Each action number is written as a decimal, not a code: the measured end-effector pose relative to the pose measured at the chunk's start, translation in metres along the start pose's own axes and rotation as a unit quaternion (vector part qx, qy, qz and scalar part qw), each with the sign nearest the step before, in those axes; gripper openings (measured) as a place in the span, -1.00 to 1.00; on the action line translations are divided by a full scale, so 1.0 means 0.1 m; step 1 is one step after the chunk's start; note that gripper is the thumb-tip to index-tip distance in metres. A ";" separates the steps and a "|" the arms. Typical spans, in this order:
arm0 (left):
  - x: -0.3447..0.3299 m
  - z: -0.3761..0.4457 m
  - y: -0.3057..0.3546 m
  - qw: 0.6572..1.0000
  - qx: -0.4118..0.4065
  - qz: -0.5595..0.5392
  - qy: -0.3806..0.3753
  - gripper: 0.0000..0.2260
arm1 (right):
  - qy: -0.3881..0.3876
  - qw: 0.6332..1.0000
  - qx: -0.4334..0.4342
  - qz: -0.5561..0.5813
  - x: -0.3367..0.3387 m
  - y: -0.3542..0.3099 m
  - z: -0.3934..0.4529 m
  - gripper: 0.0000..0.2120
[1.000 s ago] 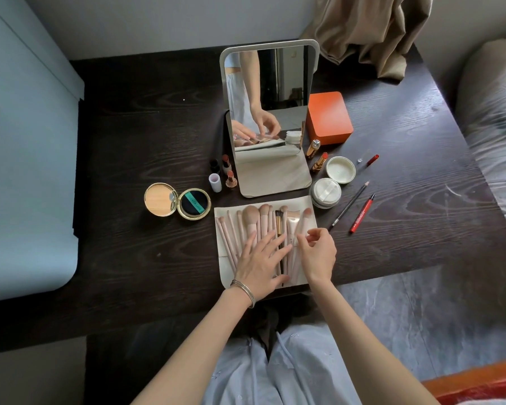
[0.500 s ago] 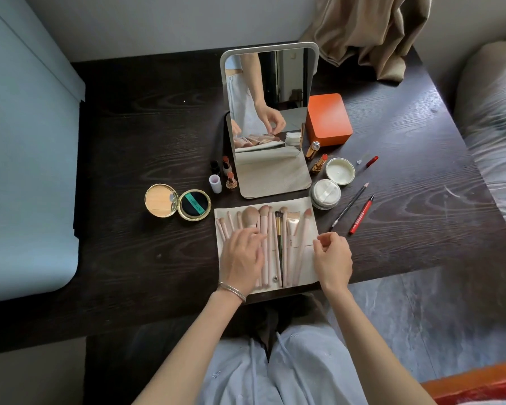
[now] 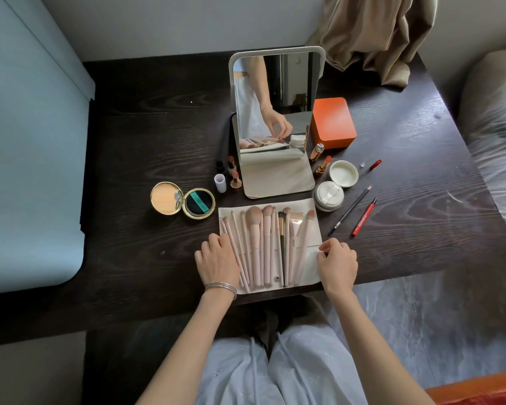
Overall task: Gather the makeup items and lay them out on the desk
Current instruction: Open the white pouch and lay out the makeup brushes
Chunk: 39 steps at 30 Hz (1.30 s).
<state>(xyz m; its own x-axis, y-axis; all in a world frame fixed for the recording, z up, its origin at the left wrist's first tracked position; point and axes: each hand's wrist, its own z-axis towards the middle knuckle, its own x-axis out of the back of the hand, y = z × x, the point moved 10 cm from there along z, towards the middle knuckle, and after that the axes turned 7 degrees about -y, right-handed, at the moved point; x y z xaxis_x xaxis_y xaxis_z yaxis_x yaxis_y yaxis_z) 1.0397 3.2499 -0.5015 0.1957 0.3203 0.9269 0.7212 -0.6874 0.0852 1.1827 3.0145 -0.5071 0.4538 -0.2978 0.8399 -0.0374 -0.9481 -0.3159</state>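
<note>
**Brush roll spread flat on dark wooden desk**

Dark wood-grain desk (image 3: pixel 129 258), seen from above, pale trousered knees below its near edge. At that near edge, cream fabric brush roll (image 3: pixel 314 229) opened flat, holding a row of pink-handled makeup brushes (image 3: pixel 256 244) plus one dark-handled brush; long axes running near to far, bristles toward the far side, handles toward the person, slightly fanned. Left hand (image 3: pixel 216 258), bangled at the wrist, palm down with fingers loosely curled on the roll's left edge, touching the outermost handles. Right hand (image 3: pixel 338 263) at the roll's right edge, fingertips pinched narrowly on the fabric.

Just beyond, left: open round gold compact (image 3: pixel 183 201), tan powder in one half, black puff in the other. Right: round white jar with a powder puff (image 3: pixel 328 195), then its open white lid (image 3: pixel 343 173); black pencil (image 3: pixel 349 211) and red pencil (image 3: pixel 364 217) lying diagonally, tips far-right.

Further back, small lipsticks (image 3: pixel 235 180) and white-framed standing mirror (image 3: pixel 275 112), orange rectangular box (image 3: pixel 332 122) beside it; beige curtain (image 3: pixel 371 36) at the far wall.
</note>
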 end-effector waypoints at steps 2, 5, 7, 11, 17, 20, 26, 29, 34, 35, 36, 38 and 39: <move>-0.02 0.01 -0.01 1.000 -0.001 -0.009 -0.004 -0.85 | 0.002 1.000 -0.003 -0.011 0.00 -0.01 0.01 -0.84; -0.03 0.05 -0.04 1.000 0.004 -0.025 -0.013 -0.85 | 0.006 1.000 -0.008 -0.008 0.02 -0.01 0.04 -0.86; -0.03 0.07 -0.05 0.999 0.005 -0.032 -0.017 -0.86 | 0.004 1.000 -0.012 0.018 0.02 0.00 0.06 -0.86; -0.04 0.10 -0.04 1.000 0.003 -0.023 -0.017 -0.86 | -0.010 0.998 -0.018 0.054 0.00 0.02 0.09 -0.87; -0.06 0.09 -0.05 1.000 0.001 -0.018 -0.013 -0.86 | -0.002 0.998 -0.005 0.067 0.02 0.00 0.09 -0.91; -0.07 0.09 -0.04 1.000 -0.005 -0.019 -0.014 -0.86 | -0.002 0.997 -0.004 0.072 0.02 0.01 0.11 -0.91; -0.09 0.05 -0.03 1.000 -0.014 -0.015 -0.008 -0.88 | -0.021 0.997 -0.004 0.070 0.01 -0.01 0.15 -0.90; -0.09 0.05 -0.04 1.000 -0.011 -0.023 -0.004 -0.86 | -0.032 0.996 -0.003 0.078 0.00 0.00 0.16 -0.92; -0.10 0.06 -0.07 1.000 -0.003 -0.030 -0.006 -0.85 | -0.040 0.996 -0.008 0.080 -0.01 0.01 0.16 -0.92; -0.10 0.06 -0.06 0.999 -0.004 -0.031 -0.007 -0.86 | -0.043 0.996 -0.009 0.079 -0.02 0.01 0.16 -0.92; -0.10 0.07 -0.06 0.999 -0.006 -0.032 -0.008 -0.86 | -0.046 0.996 -0.009 0.079 -0.02 0.01 0.17 -0.92; -0.09 0.07 -0.05 0.999 -0.008 -0.031 -0.008 -0.87 | -0.049 0.996 -0.007 0.081 -0.01 0.01 0.17 -0.92; -0.09 0.07 -0.06 1.000 -0.007 -0.029 -0.009 -0.87 | -0.048 0.996 -0.005 0.080 0.00 0.01 0.17 -0.91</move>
<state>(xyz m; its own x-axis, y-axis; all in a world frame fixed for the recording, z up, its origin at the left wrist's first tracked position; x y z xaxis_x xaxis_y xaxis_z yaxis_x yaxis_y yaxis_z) 1.0387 3.2556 -0.5128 0.1656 0.3710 0.9137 0.7219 -0.6768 0.1440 1.1981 3.0159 -0.5146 0.5249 -0.4340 0.7322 -0.1260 -0.8904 -0.4375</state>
